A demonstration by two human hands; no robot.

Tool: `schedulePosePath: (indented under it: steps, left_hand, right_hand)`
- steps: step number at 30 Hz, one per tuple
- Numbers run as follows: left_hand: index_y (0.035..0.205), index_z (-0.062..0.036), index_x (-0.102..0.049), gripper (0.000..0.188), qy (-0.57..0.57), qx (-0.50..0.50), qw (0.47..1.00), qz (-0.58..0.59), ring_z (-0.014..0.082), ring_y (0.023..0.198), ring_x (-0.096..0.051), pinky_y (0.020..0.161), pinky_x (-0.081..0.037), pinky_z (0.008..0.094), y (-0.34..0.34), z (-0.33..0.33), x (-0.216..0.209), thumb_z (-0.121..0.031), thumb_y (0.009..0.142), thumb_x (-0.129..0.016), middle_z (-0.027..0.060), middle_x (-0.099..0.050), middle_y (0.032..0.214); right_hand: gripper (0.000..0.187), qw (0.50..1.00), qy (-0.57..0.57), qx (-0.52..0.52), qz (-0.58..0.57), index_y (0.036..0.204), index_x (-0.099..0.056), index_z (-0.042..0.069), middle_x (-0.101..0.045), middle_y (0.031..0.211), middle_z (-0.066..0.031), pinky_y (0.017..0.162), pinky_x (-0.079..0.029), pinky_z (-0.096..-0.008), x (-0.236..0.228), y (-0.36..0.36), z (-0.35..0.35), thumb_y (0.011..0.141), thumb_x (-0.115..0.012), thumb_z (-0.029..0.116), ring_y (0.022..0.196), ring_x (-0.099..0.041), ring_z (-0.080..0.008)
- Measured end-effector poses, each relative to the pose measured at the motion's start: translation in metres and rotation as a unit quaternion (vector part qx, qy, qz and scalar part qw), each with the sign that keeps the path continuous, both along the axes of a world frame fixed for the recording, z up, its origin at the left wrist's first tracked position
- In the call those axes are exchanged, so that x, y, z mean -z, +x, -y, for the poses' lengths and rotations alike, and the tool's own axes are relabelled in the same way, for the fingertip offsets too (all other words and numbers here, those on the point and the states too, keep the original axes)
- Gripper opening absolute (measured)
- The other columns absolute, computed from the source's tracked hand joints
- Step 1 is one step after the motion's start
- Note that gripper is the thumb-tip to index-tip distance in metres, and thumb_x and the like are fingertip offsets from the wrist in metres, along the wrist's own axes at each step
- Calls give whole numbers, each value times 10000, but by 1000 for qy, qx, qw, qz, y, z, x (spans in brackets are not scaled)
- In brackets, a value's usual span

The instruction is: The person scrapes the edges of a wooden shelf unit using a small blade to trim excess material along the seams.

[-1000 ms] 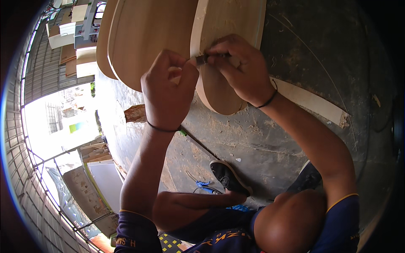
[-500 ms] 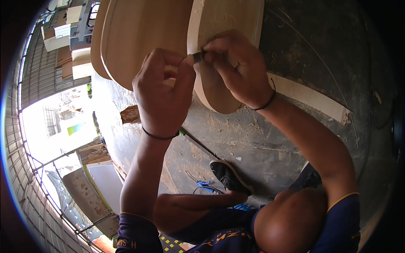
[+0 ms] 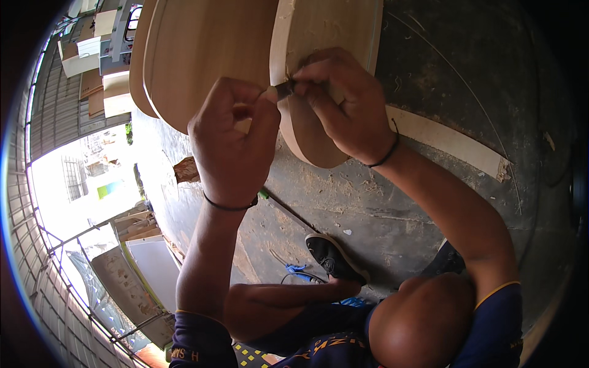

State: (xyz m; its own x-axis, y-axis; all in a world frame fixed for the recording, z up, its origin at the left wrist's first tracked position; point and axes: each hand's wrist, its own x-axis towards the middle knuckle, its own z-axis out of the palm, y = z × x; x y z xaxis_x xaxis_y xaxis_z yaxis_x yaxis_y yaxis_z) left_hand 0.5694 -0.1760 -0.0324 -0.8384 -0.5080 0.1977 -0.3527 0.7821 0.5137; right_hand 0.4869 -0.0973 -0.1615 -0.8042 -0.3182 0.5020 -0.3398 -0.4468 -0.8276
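Observation:
Between my two hands is a small dark flat strip (image 3: 284, 92), too little seen to tell its exact kind. My left hand (image 3: 232, 138) pinches its left end between thumb and finger. At the other end, the fingertips of my right hand (image 3: 346, 104) are closed on it. The strip lies across the edge of a thick, round-ended pale wooden piece (image 3: 331, 27), where bits of shaving show. Fingers hide part of the strip, so I cannot tell how it touches the wood.
Broad round-ended wooden boards (image 3: 211, 43) stand at the left of this piece. A pale wooden strip (image 3: 451, 138) lies on the dark floor at right. Shavings dot the concrete. A green-ended rod (image 3: 285, 207) and a blue-fitted hose (image 3: 300, 274) lie near my foot.
Both hands have moved slightly toward me and to the left with the strip, which now tilts a little differently. Their grip is the same.

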Motion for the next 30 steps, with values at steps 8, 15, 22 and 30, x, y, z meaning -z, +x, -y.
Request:
schedulePosePath:
  steps: [8,15,22,30]
  left_hand:
    - [820,1,-576,99,75,-44,996,-8,75,699,-623,716,-556,270,4,-2,3,-15,859,-666,47,-631,707]
    - [821,0,-580,102,72,-52,996,1,77,703,-627,702,-537,254,6,-4,2,-22,861,-672,49,-640,716]
    - [826,4,-588,98,65,-58,996,4,72,698,-616,687,-524,242,10,-5,4,-17,856,-678,46,-636,718]
    - [827,5,-585,98,114,-73,991,-12,57,711,-590,691,-509,220,15,-7,7,-2,858,-677,39,-632,736]
  right_hand:
    - [152,1000,-5,2,10,905,-673,56,-653,919,-88,825,-490,-373,0,3,0,773,-681,-19,929,-613,-270]
    - [127,1000,1,1,9,900,-667,54,-651,923,-95,824,-494,-380,1,6,-1,786,-682,0,941,-613,-285]
    - [112,1000,14,0,0,892,-661,60,-647,941,-96,828,-500,-382,2,8,-4,797,-684,6,953,-609,-292]
    - [120,1000,15,-6,-4,889,-653,59,-640,942,-99,804,-503,-379,4,10,-4,791,-691,2,946,-606,-287]
